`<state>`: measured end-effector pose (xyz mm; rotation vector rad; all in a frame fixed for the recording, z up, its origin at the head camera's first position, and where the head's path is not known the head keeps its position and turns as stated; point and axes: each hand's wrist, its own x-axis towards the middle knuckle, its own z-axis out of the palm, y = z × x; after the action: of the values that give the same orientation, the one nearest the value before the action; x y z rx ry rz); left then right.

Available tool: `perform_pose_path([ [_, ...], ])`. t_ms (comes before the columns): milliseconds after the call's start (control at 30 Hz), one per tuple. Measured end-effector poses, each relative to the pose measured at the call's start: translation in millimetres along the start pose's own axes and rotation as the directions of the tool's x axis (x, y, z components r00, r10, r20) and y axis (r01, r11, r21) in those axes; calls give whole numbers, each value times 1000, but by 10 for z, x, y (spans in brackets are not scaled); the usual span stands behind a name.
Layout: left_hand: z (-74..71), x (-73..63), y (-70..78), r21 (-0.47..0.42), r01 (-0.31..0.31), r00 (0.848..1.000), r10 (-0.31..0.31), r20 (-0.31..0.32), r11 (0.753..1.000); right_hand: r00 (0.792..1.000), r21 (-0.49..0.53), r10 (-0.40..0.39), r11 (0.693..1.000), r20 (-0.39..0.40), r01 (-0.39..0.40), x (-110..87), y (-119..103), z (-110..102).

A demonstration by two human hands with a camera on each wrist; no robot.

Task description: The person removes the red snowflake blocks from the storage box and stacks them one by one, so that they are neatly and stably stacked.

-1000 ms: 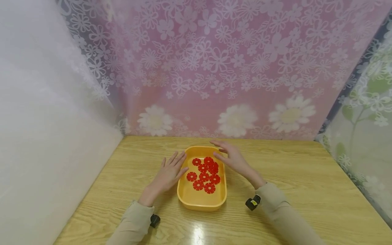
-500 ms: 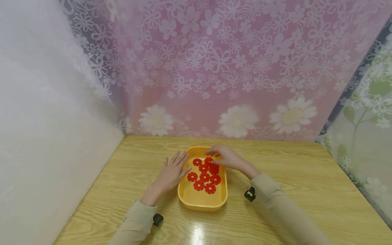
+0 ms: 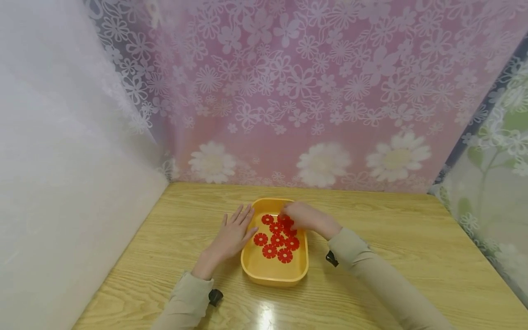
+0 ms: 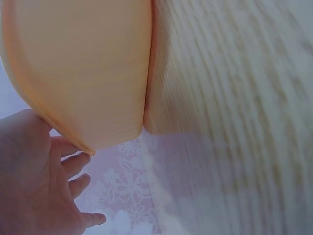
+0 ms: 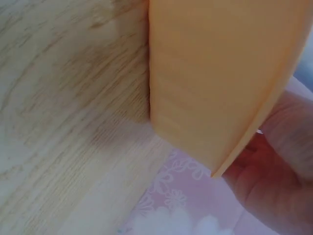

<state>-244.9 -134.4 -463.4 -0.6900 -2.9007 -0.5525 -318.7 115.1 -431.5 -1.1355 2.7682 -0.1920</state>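
Note:
A yellow plastic tub (image 3: 274, 278) sits on the table, with several red notched flower-shaped discs (image 3: 269, 250) lying inside on its floor. My left hand (image 3: 228, 236) rests on the tub's left rim, its fingers stretched out and spread; the left wrist view shows that hand (image 4: 36, 171) against the rim from below. Over the right rim reaches my right hand (image 3: 305, 216), fingers bent down among the discs at the far right. In the right wrist view the tub wall (image 5: 210, 83) covers the fingertips of the right hand (image 5: 279, 171), so a grip on a disc cannot be made out.
The wood-grain table (image 3: 371, 256) extends on both sides of the tub. A pink flowered curtain (image 3: 264, 91) hangs along its back edge. A white wall (image 3: 74, 160) closes the left side, and a flowered sheet (image 3: 495, 197) the right.
My right hand has come from above the tub's far right rim down and inward to the discs, its fingers bending. The left hand has stayed at the left rim.

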Motion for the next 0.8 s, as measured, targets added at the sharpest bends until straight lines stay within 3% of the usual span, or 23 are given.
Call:
perform_pose_path([
  [333,23,-1,-1,2,19,1000,-19,-4,1000,999,-17,54,998,10,-53,17,-29,81],
  [800,15,-6,17,-8,27,1000,-27,-6,1000,999,-34,5,999,45,-3,9,5,60],
])
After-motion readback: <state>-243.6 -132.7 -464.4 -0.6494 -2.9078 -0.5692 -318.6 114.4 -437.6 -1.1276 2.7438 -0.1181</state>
